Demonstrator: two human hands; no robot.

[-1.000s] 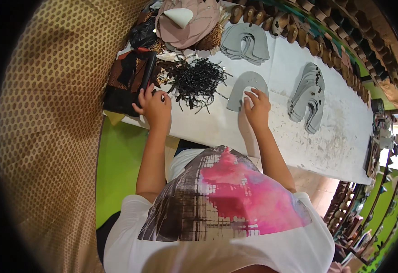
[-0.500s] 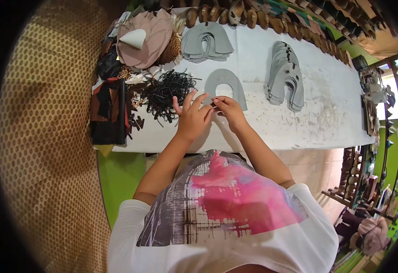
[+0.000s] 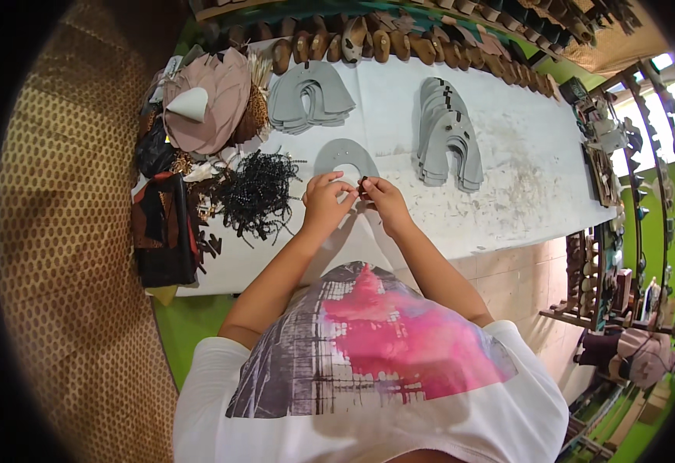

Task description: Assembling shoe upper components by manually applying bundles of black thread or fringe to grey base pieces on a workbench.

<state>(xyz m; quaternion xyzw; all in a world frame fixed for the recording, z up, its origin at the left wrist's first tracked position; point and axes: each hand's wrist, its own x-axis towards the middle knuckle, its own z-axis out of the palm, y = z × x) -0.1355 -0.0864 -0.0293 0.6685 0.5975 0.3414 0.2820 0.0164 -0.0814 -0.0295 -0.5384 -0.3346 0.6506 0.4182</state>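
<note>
My right hand [image 3: 387,204] pinches a small dark strip [image 3: 363,186] between thumb and fingers, just above the table. My left hand [image 3: 326,204] is beside it, thumb and fingertips drawn together close to the strip. Whatever may be between those left fingertips is too small to make out. Just beyond both hands lies a single grey U-shaped piece [image 3: 341,148] with small marks on its curved end; its near part is partly hidden by my hands.
Stacked grey U-shaped pieces [image 3: 312,96] lie at the back, and another stack [image 3: 449,143] to the right with dark strips on top. A tangle of black straps [image 3: 256,193] lies left, near pink pieces under a white cone [image 3: 189,105]. Shoe lasts [image 3: 381,46] line the far edge.
My left hand's spread fingers have curled in toward the dark strip. The right hand still pinches it. The view has shifted, so the table things appear further left.
</note>
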